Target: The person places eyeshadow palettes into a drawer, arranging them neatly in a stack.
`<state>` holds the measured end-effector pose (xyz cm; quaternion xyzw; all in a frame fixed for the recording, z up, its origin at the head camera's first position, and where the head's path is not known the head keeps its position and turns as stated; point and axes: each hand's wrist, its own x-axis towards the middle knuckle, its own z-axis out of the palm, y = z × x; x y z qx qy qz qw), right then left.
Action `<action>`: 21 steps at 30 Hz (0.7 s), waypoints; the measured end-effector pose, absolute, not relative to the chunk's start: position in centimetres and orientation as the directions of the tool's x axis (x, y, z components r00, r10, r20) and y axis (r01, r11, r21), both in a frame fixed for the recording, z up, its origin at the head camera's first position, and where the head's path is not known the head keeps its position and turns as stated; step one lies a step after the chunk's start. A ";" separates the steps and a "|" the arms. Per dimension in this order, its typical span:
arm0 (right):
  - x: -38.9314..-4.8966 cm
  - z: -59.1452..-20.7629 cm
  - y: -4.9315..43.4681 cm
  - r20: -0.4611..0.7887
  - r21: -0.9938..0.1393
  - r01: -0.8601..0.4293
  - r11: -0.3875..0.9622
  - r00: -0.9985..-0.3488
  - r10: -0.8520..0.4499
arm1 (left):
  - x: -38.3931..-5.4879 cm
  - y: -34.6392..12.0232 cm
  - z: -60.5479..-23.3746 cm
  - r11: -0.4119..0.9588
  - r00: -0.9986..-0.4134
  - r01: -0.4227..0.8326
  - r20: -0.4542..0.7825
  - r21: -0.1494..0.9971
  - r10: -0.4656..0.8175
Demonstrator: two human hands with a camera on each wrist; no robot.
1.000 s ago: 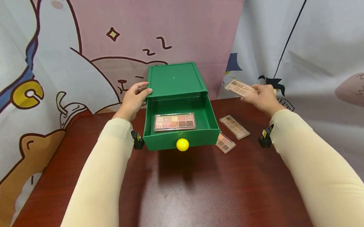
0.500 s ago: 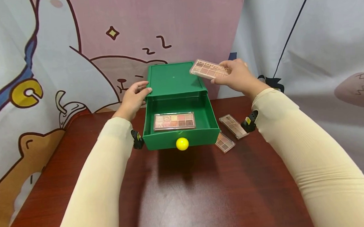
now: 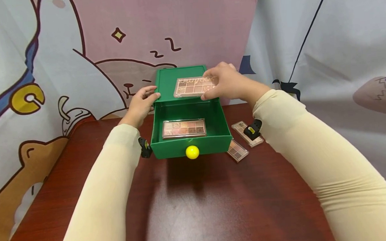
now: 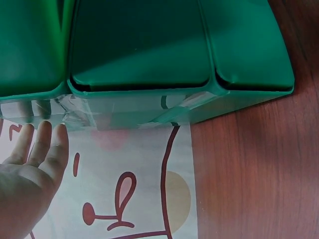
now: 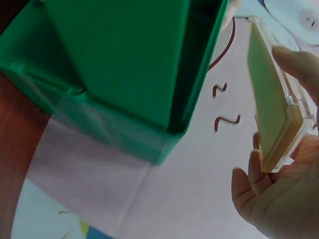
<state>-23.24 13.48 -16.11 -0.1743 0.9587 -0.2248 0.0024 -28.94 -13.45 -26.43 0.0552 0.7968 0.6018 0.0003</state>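
My right hand (image 3: 228, 81) pinches the end of an eyeshadow palette (image 3: 191, 87) between thumb and fingers. It holds the palette above the green box (image 3: 166, 77), whose drawer (image 3: 211, 145) is pulled out at the front. In that drawer lies another eyeshadow palette (image 3: 183, 124) in a clear case. The right wrist view shows the held palette (image 5: 269, 94) edge-on, with its pale back towards the box. My left hand (image 3: 139, 107) rests against the box's upper left side; in the left wrist view its fingers (image 4: 42, 142) are extended at the box wall.
Two more palettes lie on the dark red table to the right of the drawer: one (image 3: 238, 151) partly hidden by the drawer, the other (image 3: 239, 127) partly behind my right wrist. A yellow ball knob (image 3: 192, 152) sticks out in front. A printed cloth (image 3: 205, 30) hangs behind the box.
My right hand has carried its palette leftwards from the right of the box to above it, turning the palette nearly level. My left hand has stayed in place.
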 end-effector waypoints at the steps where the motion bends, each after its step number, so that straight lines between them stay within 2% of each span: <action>1: -23.2 -16.0 13.0 0.060 -0.414 -0.346 0.842 -0.933 -0.354 | -28.9 -13.5 -26.4 0.268 -0.994 0.086 0.065 0.960 0.087; 10: -22.8 -15.5 9.6 -0.041 -0.266 -0.495 0.827 -0.851 -0.523 | -28.8 -14.0 -26.4 0.266 -0.994 0.086 0.065 0.960 0.086; 21: -22.9 -15.5 8.1 -0.220 -0.220 -0.456 0.862 -0.838 -0.499 | -28.6 -13.5 -26.1 0.280 -0.992 0.105 0.079 0.954 0.103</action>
